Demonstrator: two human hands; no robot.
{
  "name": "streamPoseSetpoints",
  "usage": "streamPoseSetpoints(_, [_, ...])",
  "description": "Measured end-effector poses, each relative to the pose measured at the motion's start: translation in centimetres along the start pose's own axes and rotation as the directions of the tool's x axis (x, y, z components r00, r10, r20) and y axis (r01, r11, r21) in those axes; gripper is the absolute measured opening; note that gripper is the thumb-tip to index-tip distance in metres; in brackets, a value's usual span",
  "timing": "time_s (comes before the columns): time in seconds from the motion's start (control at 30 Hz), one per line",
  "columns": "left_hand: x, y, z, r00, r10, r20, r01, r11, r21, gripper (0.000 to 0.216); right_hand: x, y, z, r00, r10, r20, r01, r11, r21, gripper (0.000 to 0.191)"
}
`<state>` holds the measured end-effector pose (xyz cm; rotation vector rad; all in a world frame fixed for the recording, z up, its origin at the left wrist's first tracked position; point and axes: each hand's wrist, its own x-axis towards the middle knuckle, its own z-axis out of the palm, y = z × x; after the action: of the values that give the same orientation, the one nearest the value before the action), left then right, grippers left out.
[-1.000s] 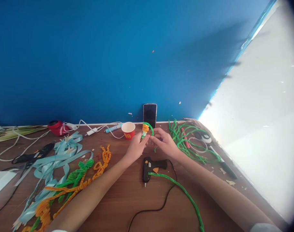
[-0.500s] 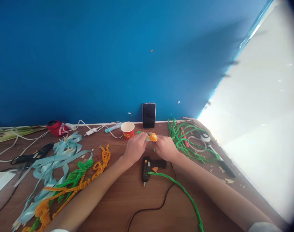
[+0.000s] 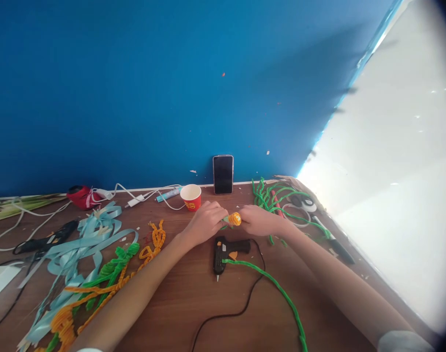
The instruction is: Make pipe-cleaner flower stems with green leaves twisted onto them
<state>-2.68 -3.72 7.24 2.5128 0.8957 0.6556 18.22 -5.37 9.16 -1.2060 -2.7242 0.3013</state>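
Observation:
My left hand [image 3: 207,222] is closed around the light-green stem of a small orange coiled pipe-cleaner bud [image 3: 235,219], which points right. My right hand [image 3: 258,220] is closed just right of the bud, its curled fingers at the bud's edge. What those fingers grip, if anything, is hidden. Below both hands a black hot glue gun [image 3: 220,256] lies on the table, nozzle toward me. A long green pipe cleaner [image 3: 277,289] runs from the glue gun's body to the near edge.
Left lie pale blue ribbons [image 3: 87,242], orange and green pipe-cleaner pieces [image 3: 116,261] and a second black tool [image 3: 49,239]. Behind stand a red paper cup [image 3: 191,198] and a phone [image 3: 223,174] against the blue wall. Right are green pipe cleaners [image 3: 270,195] and a dark-handled tool [image 3: 342,250].
My hands have moved apart; my right hand has shifted right, and the orange bud shows more fully, slightly lower. The whole view has shifted a little.

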Motion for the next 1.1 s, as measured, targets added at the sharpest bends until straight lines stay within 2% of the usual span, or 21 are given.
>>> streamPoseSetpoints(0.03, [0.0,0.3,-0.3,0.999,-0.013,0.049,0.018,0.994,-0.105,0.022,-0.1,0.1,-0.5,0.997,-0.069,0.028,0.064,0.987,0.148,0.024])
streamPoseSetpoints(0.1, [0.0,0.9,-0.7,0.990,-0.045,0.130,0.085,0.944,-0.320,0.024,-0.4,0.3,-1.3,0.969,-0.228,0.094,0.163,0.876,0.454,0.027])
streamPoseSetpoints(0.17, [-0.1,1.3,-0.6,0.984,-0.089,0.157,0.156,0.853,-0.498,0.028,-0.5,0.4,-1.8,0.951,-0.288,0.111,0.146,0.738,0.659,0.030])
streamPoseSetpoints(0.3, [-0.4,1.9,0.6,0.975,-0.217,0.057,0.188,0.651,-0.735,0.034,-0.1,0.2,-0.9,0.973,-0.203,0.111,-0.017,0.415,0.910,0.034])
streamPoseSetpoints(0.37, [-0.3,2.2,1.2,0.945,-0.327,-0.030,0.188,0.613,-0.767,0.035,0.3,-0.2,0.2,0.990,-0.116,0.078,-0.041,0.289,0.956,0.034])
streamPoseSetpoints(0.4, [-0.3,2.4,1.4,0.920,-0.383,-0.082,0.187,0.613,-0.767,0.035,0.6,-0.6,0.7,0.997,-0.056,0.060,-0.043,0.263,0.964,0.035])
streamPoseSetpoints(0.43, [-0.2,2.5,1.6,0.891,-0.434,-0.130,0.188,0.617,-0.764,0.035,0.8,-0.9,1.2,1.000,0.002,0.028,-0.028,0.266,0.964,0.034])
streamPoseSetpoints(0.47, [-0.2,2.5,1.8,0.863,-0.476,-0.172,0.189,0.617,-0.764,0.034,1.1,-1.3,1.6,0.999,0.054,-0.002,-0.015,0.309,0.951,0.034])
streamPoseSetpoints(0.5, [-0.1,2.5,1.9,0.838,-0.509,-0.196,0.192,0.612,-0.768,0.034,1.3,-1.7,2.0,0.995,0.097,-0.038,-0.003,0.399,0.917,0.035])
streamPoseSetpoints(0.53, [0.0,2.4,2.0,0.820,-0.535,-0.204,0.198,0.599,-0.776,0.034,1.4,-1.9,2.3,0.986,0.139,-0.095,0.007,0.530,0.848,0.035])
streamPoseSetpoints(0.6, [0.0,2.1,2.2,0.802,-0.571,-0.176,0.227,0.563,-0.795,0.034,1.6,-2.3,2.8,0.956,0.196,-0.218,-0.037,0.818,0.574,0.032])
streamPoseSetpoints(0.63, [0.1,1.9,2.3,0.799,-0.583,-0.148,0.248,0.544,-0.802,0.034,1.5,-2.3,3.0,0.941,0.200,-0.271,-0.082,0.916,0.392,0.029])
streamPoseSetpoints(0.67, [0.1,1.8,2.4,0.797,-0.593,-0.115,0.271,0.521,-0.810,0.034,1.5,-2.2,3.2,0.931,0.189,-0.312,-0.125,0.969,0.213,0.026])
streamPoseSetpoints(0.77, [0.2,1.4,2.4,0.806,-0.591,0.001,0.314,0.426,-0.848,0.036,1.3,-1.8,3.4,0.920,0.087,-0.383,-0.162,0.972,-0.171,0.020])
streamPoseSetpoints(0.87, [0.2,0.9,2.2,0.839,-0.532,0.117,0.325,0.316,-0.891,0.037,1.2,-1.3,3.4,0.909,-0.053,-0.413,-0.122,0.915,-0.385,0.013])
streamPoseSetpoints(1.0, [0.1,0.0,1.8,0.888,-0.396,0.234,0.343,0.230,-0.911,0.038,1.1,-0.9,3.2,0.910,-0.117,-0.398,-0.079,0.893,-0.443,0.005])
streamPoseSetpoints(1.1, [0.0,-0.2,1.5,0.905,-0.333,0.264,0.344,0.210,-0.915,0.036,1.0,-0.5,3.1,0.911,-0.128,-0.393,-0.057,0.903,-0.426,0.005])
